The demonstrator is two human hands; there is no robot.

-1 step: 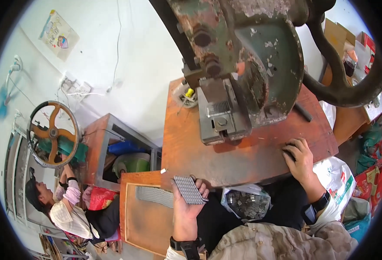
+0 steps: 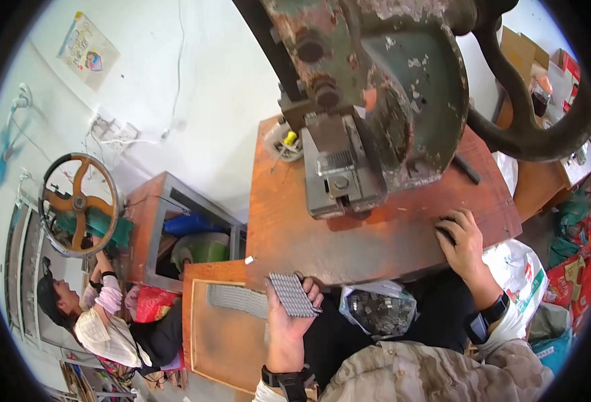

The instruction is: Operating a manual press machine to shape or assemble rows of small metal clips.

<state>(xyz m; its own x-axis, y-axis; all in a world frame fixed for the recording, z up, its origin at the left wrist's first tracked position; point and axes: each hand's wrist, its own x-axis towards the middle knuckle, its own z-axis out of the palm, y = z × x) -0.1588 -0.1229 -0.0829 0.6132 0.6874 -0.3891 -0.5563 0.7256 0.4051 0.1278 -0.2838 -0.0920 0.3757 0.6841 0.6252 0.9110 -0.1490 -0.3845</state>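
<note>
My left hand is closed round a flat bundle of grey metal strips, ridged across its face, held above the near left corner of the wooden bench. My right hand rests on the bench near its front right edge, fingers loosely bent and apart, with nothing seen in them. Between and beyond my hands stands a worn green press, its steel die block on the bench. At my left, a shallow wooden tray holds rows of similar grey metal strips.
A plastic bag of small metal pieces hangs below the bench edge. A tub with a yellow item sits behind the die. A dark rod lies on the bench at right. Another person works at a second handwheel at left.
The whole view has shifted very slightly. Both hands and the grey strips keep their places.
</note>
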